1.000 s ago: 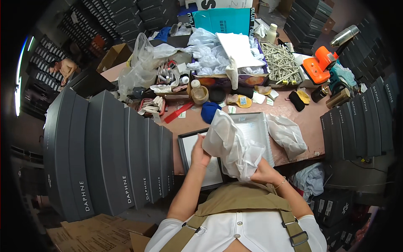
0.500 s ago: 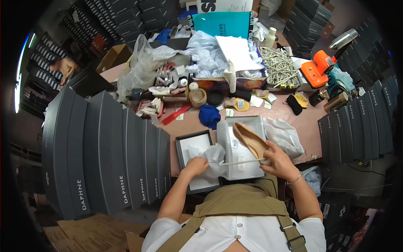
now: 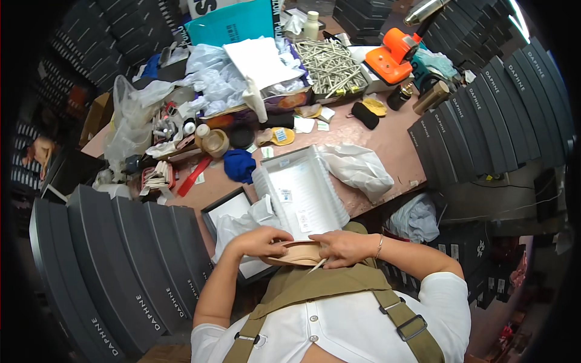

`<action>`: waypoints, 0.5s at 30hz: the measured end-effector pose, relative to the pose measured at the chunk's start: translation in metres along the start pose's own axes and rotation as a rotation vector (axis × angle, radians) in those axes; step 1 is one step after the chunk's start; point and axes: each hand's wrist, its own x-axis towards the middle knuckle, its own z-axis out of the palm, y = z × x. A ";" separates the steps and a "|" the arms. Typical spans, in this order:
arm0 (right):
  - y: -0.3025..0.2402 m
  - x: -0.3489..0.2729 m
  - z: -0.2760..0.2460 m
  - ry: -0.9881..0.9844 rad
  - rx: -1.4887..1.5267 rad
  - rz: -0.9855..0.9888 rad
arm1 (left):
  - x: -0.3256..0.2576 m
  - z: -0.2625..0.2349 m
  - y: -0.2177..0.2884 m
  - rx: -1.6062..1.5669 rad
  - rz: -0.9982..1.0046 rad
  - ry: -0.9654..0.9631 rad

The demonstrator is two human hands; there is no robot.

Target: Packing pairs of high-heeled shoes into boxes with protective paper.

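Beige shoe (image 3: 298, 254) is being held at the near end of the white-lined box (image 3: 305, 196); the left hand (image 3: 261, 243) is pinching one side, the right hand (image 3: 348, 248) is gripping the other, a thin stick (image 3: 315, 266) projecting beneath

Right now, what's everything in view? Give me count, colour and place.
Shoe: one, tan, between both hands
Lined box: one, grey with white lining, near edge of table
Lid: one, dark with white inside, left of lined box
Loose tissue: count unclear, white, over lid
Wrapped bundle: one, white, right of lined box
Cloth: one, blue, behind lid
Carton: one, purple, tissue-filled, rear
Sticks: many, pale, right of carton
Device: one, orange, rear right
Plastic bag: one, clear, rear left
Shoeboxes: many, dark grey, stacked left, right and behind
Smaller clutter: uncounted, mixed colours, rear
Left hand: one, bare, gripping shoe
Right hand: one, bare, at shoe's right end
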 end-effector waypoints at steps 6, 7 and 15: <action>0.023 -0.035 -0.035 0.817 0.631 0.329 | -0.002 0.007 -0.006 -0.414 -0.207 0.178; 0.029 -0.047 -0.061 0.919 0.656 0.404 | 0.000 0.006 -0.006 -0.455 -0.229 0.262; 0.169 -0.087 -0.055 0.494 -0.144 1.013 | 0.054 0.051 -0.011 0.283 -0.088 0.644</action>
